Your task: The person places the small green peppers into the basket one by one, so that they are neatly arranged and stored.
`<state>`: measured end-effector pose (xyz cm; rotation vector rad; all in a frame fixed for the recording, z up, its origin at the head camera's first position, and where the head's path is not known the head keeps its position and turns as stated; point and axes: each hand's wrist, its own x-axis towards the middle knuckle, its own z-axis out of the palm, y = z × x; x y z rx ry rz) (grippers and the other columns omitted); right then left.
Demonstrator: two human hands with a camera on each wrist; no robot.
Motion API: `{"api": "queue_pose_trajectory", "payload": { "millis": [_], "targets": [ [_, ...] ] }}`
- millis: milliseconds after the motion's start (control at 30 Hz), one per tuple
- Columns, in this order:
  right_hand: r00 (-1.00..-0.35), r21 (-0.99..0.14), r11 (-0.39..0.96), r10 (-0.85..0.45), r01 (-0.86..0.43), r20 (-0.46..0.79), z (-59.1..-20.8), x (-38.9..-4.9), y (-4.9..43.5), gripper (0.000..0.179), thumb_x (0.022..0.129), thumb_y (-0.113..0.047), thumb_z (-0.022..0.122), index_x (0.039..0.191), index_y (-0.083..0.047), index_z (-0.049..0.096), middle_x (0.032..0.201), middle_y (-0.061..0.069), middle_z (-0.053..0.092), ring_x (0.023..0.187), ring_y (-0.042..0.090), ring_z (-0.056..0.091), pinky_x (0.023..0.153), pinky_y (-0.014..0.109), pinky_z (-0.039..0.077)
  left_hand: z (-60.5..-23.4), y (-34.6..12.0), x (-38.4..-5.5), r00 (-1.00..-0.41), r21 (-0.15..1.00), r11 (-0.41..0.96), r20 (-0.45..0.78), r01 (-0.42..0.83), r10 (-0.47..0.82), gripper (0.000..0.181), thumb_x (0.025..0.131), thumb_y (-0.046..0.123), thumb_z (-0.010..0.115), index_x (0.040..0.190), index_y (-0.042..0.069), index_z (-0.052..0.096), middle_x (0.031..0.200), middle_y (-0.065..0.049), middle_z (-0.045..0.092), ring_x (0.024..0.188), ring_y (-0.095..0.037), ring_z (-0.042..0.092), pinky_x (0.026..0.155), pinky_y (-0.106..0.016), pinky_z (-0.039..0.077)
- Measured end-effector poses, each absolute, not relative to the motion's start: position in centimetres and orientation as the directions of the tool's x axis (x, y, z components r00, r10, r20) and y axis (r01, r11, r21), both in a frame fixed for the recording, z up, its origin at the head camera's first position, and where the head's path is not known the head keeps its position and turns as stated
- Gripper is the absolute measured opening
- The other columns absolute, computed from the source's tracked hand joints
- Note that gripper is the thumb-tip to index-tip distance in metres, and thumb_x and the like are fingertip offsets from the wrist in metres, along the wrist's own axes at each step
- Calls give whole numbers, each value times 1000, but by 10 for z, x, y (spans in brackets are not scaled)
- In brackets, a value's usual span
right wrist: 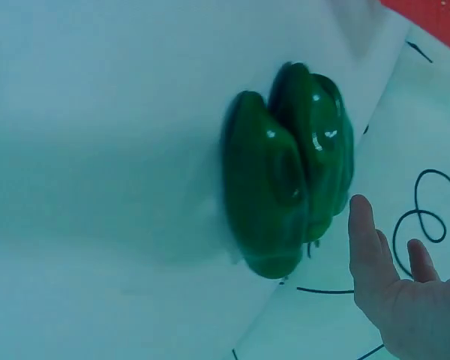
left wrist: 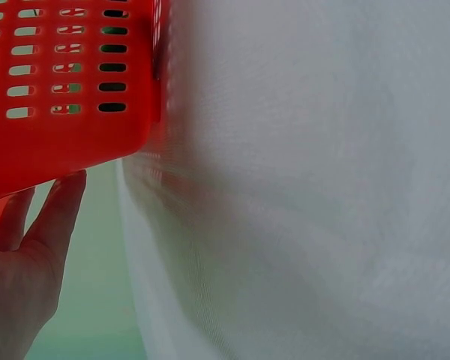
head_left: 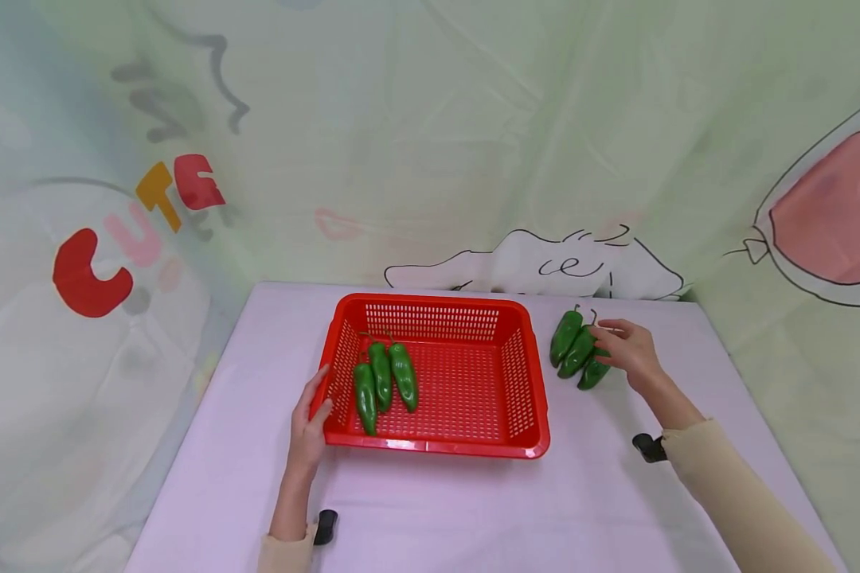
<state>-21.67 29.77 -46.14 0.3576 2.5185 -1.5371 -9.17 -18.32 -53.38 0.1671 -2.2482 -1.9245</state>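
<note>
A red plastic basket (head_left: 437, 447) with slotted walls stands on the table. Inside, toward its left end, lie three long green chili peppers (head_left: 403, 374). My left hand (head_left: 308, 422) grips the basket's left rim, its thumb over the edge; the left wrist view shows its fingers (left wrist: 64, 202) at the red wall. Right of the basket, three more green peppers (head_left: 576, 350) lie side by side on the tabletop. My right hand (head_left: 627, 348) is at their right side, partly covering one in the head view. In the right wrist view its fingers are spread beside the peppers (right wrist: 266, 180), holding nothing.
A white cloth covers the table (head_left: 430, 509). Pale fabric (head_left: 401, 159) printed with letters and drawings rises behind and at both sides. A black strap piece (head_left: 648, 447) sticks out at the right wrist, another (head_left: 326, 527) at the left.
</note>
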Motion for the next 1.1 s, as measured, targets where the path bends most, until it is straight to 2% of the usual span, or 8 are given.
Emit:
{"api": "queue_pose_trajectory", "payload": {
  "millis": [133,233,400,467,667,933,1000,1100],
  "targets": [
    [-949,-855,413,162,315,-272,-470,-218,307,62,101,-32,50,146,9,36,142,33,42,99,16,60,82,31,58,-533,-184,-91,-978,988,151,59,29,-198,54,100,2,43,152,13,37,157,-7,34,145,-25,28,104,-19,36],
    [-940,-861,382,196,335,-278,-478,-219,313,62,100,-29,50,146,10,35,139,32,44,90,7,59,85,35,57,-532,-184,-91,-979,989,147,52,23,-198,54,100,2,43,153,12,36,158,-8,33,145,-26,27,104,-21,37],
    [-924,-860,359,256,363,-284,-494,-221,323,62,100,-28,50,146,11,33,137,31,44,107,27,58,84,35,57,-534,-184,-90,-977,988,149,54,23,-205,54,99,3,43,152,15,39,157,-6,35,144,-24,29,102,-19,38],
    [-915,-861,341,283,376,-288,-499,-221,325,62,100,-27,51,147,10,33,137,30,45,110,30,55,83,35,58,-534,-184,-90,-976,989,146,55,24,-209,54,99,3,44,151,17,40,156,-5,36,144,-23,30,102,-18,39],
    [-888,-865,274,321,420,-329,-511,-222,332,61,99,-21,52,147,10,32,130,24,46,96,18,55,83,38,58,-534,-183,-90,-977,989,148,61,31,-206,54,100,3,44,152,15,39,157,-6,35,145,-25,29,108,-27,36],
    [-889,-866,248,269,435,-370,-524,-225,336,64,99,-16,53,148,14,25,138,34,42,76,-3,57,84,39,57,-534,-182,-91,-976,987,157,73,40,-207,54,99,2,44,151,13,40,156,-7,36,145,-26,29,110,-39,36],
    [-887,-861,255,268,441,-375,-526,-227,335,65,98,-17,53,149,13,24,141,35,40,77,-3,57,86,39,56,-535,-182,-91,-975,987,156,75,43,-209,54,99,1,43,151,13,40,156,-7,36,145,-26,28,111,-44,35],
    [-877,-846,268,282,462,-390,-529,-230,335,67,98,-17,54,150,10,22,145,35,38,92,11,62,90,39,54,-535,-181,-92,-975,987,153,70,38,-212,54,99,1,43,151,15,40,156,-5,37,145,-25,28,111,-48,33]
  ]
}}
